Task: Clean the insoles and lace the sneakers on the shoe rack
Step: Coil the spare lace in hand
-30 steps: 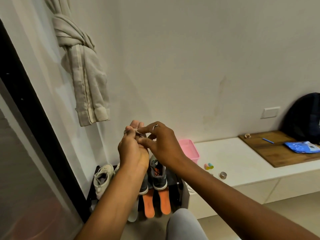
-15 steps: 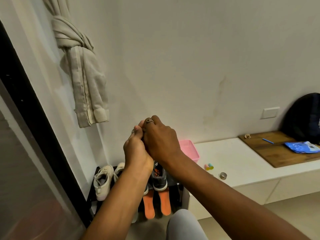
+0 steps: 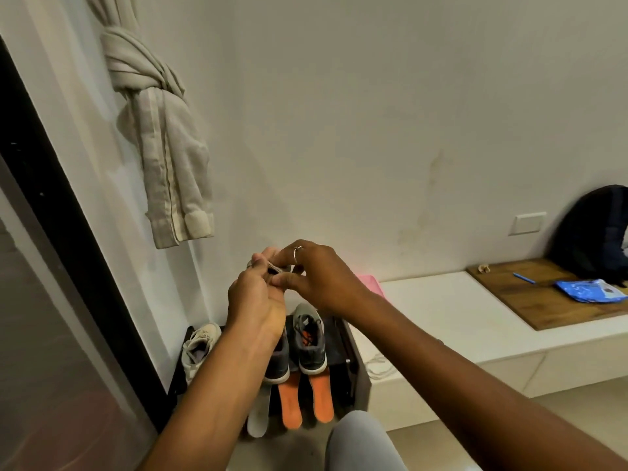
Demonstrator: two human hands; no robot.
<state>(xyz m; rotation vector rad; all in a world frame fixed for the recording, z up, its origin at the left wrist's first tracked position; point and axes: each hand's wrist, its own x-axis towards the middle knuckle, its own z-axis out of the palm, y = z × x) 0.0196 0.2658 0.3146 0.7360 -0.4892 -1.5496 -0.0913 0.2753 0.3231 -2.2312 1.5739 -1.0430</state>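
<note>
Head view: raised together above the shoe rack [image 3: 355, 375], left hand [image 3: 255, 300] and right hand [image 3: 321, 283], fingertips of both pinching a thin grey lace [image 3: 276, 267]; its short visible stretch slanting from upper left down to lower right between them; directly below the hands, grey sneakers [image 3: 310, 346] on the rack, toes pointing away from the camera; below those, two orange insoles [image 3: 290, 404] beside a pale insole [image 3: 257, 419], long axes running toward the camera.

Right hand [image 3: 319, 282] is pulling clear of left hand [image 3: 256, 300]. Fingers are spreading apart, baring a thin grey strand [image 3: 276, 267] pinched between both hands.
</note>
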